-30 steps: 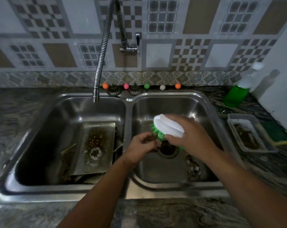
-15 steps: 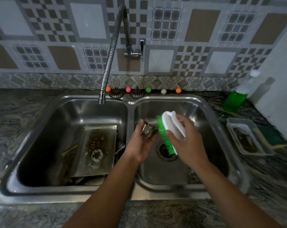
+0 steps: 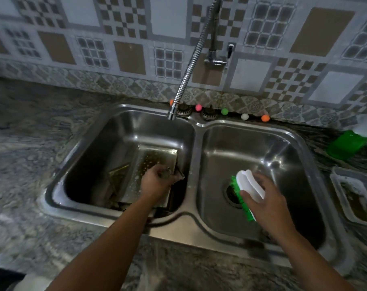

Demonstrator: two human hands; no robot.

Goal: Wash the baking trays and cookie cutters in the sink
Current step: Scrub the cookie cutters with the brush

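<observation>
A steel double sink [image 3: 194, 143] fills the view. In its left basin lies a soapy baking tray [image 3: 151, 162] on top of other trays. My left hand [image 3: 157, 181] is low over that tray, fingers closed on a small metal cookie cutter [image 3: 165, 172] that is mostly hidden in my grip. My right hand [image 3: 262, 198] is over the right basin, above the drain [image 3: 231, 193], and grips a scrub brush [image 3: 248, 189] with a white back and green bristles that face left.
A flexible metal tap hose [image 3: 189, 68] hangs over the left basin's back edge. Small coloured balls [image 3: 224, 111] line the back ledge. A green soap bottle [image 3: 346, 143] and a dirty plastic tray [image 3: 355, 194] sit on the right counter.
My left hand carried the cookie cutter from the right basin over to the tray in the left basin. The brush hand drew away to the right. The view shifted left.
</observation>
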